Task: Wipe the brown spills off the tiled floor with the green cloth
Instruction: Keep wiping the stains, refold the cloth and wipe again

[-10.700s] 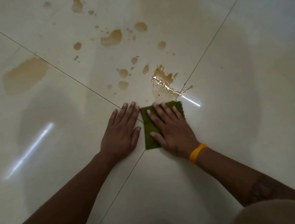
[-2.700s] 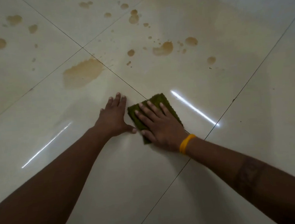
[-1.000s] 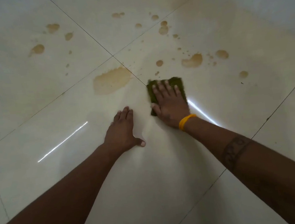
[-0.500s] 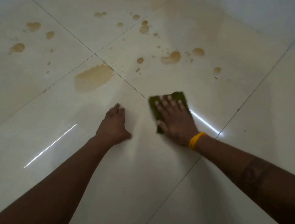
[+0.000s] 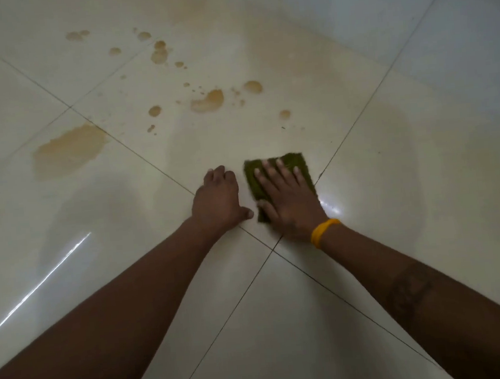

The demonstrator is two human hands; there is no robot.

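Here the right hand lies spread flat on the green cloth, pressing it to the floor. The left hand, just beside it, rests open on the tile. Brown spills remain farther away and to the left; pushing with even pressure would lift them best.

Both forearms are bare, without sleeves. The right hand wrist carries a thin yellow-orange rubber band. The right forearm bears a dark band-shaped marking.
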